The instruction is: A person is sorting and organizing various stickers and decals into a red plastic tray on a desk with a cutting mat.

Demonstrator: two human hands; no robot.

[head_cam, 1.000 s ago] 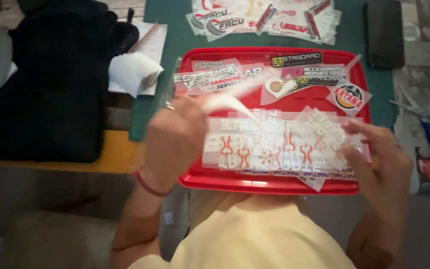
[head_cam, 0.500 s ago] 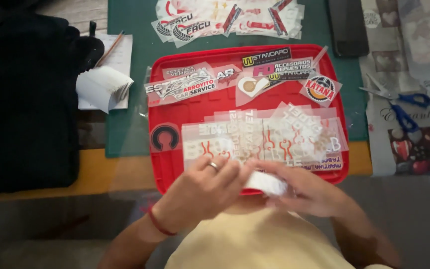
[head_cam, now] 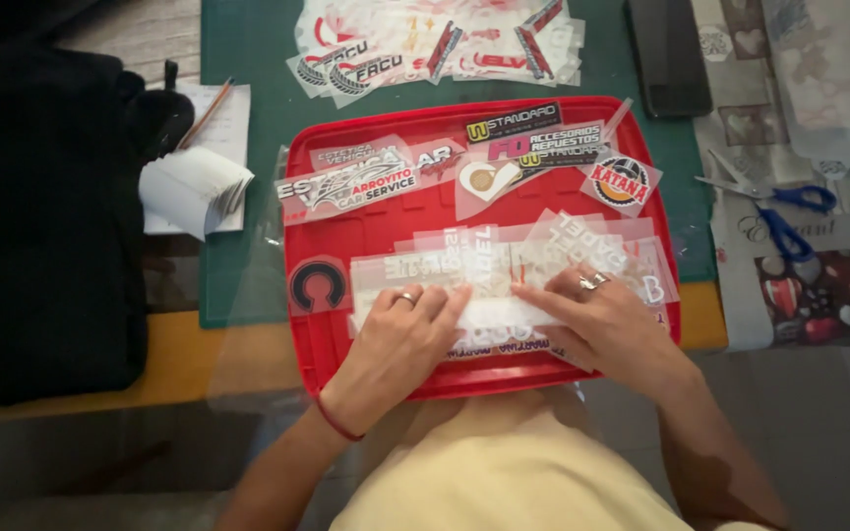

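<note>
Left hand (head_cam: 400, 339) and right hand (head_cam: 607, 324) rest flat, fingers extended and grasping nothing, on a white sticker strip (head_cam: 499, 313). The strip lies among overlapping decal sheets (head_cam: 543, 251) in the red tray (head_cam: 312, 339), near its front edge.

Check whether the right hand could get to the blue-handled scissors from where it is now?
Probably yes. The right hand rests flat on stickers in the red tray, holding nothing. The blue-handled scissors lie uncovered beyond the tray's right edge, with nothing standing between.

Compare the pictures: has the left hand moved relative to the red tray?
Yes. The left hand dropped from the red tray's left side to its near edge, flat on the clear sheets.
</note>
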